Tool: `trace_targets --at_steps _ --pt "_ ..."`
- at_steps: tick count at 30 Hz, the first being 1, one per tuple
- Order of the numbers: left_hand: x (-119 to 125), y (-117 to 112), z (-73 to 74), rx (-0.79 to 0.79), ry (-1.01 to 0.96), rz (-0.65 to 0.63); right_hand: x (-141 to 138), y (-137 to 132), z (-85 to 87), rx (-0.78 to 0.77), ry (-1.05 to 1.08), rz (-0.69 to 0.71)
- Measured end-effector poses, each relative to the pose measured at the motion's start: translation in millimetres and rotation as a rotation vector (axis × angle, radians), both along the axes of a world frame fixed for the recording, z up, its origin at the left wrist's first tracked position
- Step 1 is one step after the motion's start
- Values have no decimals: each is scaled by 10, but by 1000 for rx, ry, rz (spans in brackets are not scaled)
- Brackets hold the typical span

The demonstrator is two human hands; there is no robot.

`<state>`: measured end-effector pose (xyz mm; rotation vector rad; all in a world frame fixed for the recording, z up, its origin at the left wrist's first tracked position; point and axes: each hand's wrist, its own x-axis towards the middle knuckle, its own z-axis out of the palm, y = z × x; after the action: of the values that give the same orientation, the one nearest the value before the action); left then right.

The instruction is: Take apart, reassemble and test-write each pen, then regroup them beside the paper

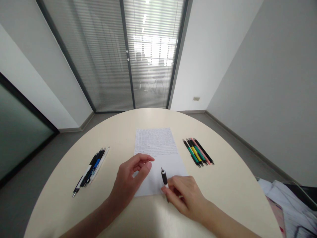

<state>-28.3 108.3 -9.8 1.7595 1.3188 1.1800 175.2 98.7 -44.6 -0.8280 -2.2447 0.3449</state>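
A white pen with a black grip [164,177] is pinched in my right hand [187,193], its tip pointing up and away from me. The hand is over the lower right edge of a sheet of paper [156,142]. Dense handwriting fills the upper part of that sheet; its lower part is blank. My left hand [135,173] hovers over or rests on the paper's lower left, fingers curved, with a gap between thumb and forefinger and nothing between them. Part of the pen's rear end is hidden behind my right fingers.
On the left of the round table [119,132] lies a row of black, blue and white pens [92,168]. To the right is a group of green, yellow, pink and black pens [198,152]. Papers [289,205] sit beyond the table's right edge.
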Motion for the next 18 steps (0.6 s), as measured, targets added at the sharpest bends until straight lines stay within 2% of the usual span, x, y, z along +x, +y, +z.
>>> trace_targets --at_steps 2,4,6,9,12,18 --pt "-14 43 -94 65 365 40 17 14 -7 -22 17 -40" --pt "-11 89 -204 101 699 27 34 30 -19 -36 31 -68" --pt "6 132 -298 85 883 0 44 43 -25 -33 45 -81" --pt "35 178 -371 58 1016 -37 44 51 -20 -20 52 -79" --pt "50 194 -390 27 1099 -14 42 46 -13 -22 44 -70" --pt "67 135 -364 22 1100 6 50 37 -20 -28 41 -79"
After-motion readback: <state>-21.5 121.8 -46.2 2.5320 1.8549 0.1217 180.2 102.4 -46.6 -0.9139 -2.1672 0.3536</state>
